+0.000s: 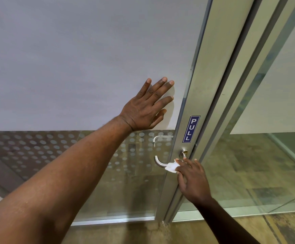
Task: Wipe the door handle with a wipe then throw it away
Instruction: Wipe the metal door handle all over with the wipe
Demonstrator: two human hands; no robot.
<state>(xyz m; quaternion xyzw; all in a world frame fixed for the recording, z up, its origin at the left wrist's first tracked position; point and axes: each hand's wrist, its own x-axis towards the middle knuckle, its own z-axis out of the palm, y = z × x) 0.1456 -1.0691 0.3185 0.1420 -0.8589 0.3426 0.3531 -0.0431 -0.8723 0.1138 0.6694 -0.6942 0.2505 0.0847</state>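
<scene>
A silver lever door handle (pixel 158 162) juts left from the metal stile of a glass door (pixel 189 106). My right hand (pixel 192 180) presses a small white wipe (pixel 171 167) around the handle's bar, close to its pivot (pixel 184 153). The wipe and my fingers hide the middle of the bar. My left hand (pixel 146 106) lies flat with fingers spread on the frosted glass panel, up and left of the handle, holding nothing.
A blue PULL sign (pixel 191 129) sits on the stile above the handle. A second handle (pixel 161 138) shows through the dotted glass on the far side. To the right stand the door frame (pixel 234 81) and another glass panel. Brownish floor (pixel 248 231) runs below.
</scene>
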